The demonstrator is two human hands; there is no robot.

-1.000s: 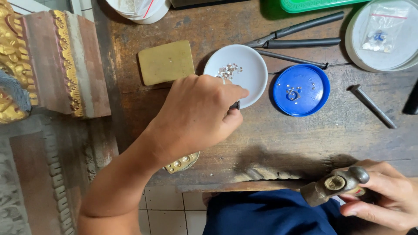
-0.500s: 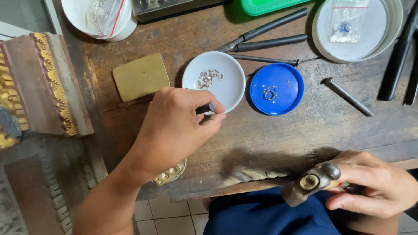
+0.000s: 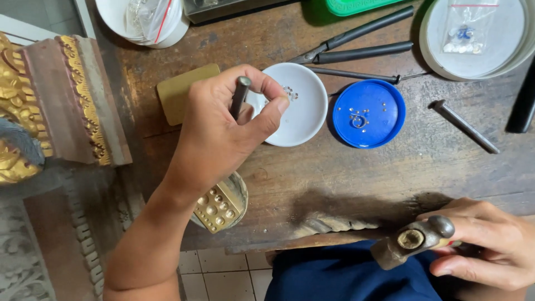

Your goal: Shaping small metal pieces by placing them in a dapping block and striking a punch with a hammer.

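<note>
We count one steel punch, pinched in our left hand at centre frame; its long axis runs nearly upright, top end tipped slightly right, lower end hidden behind the fingers. Below it sits one brass dapping block. Our right hand, lower right, grips one hammer, its head pointing left. Two dishes lie beyond: one white, one blue.

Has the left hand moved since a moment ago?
Yes. The left hand has drawn back from the white dish towards the brass block, lifting a dark punch.
</note>
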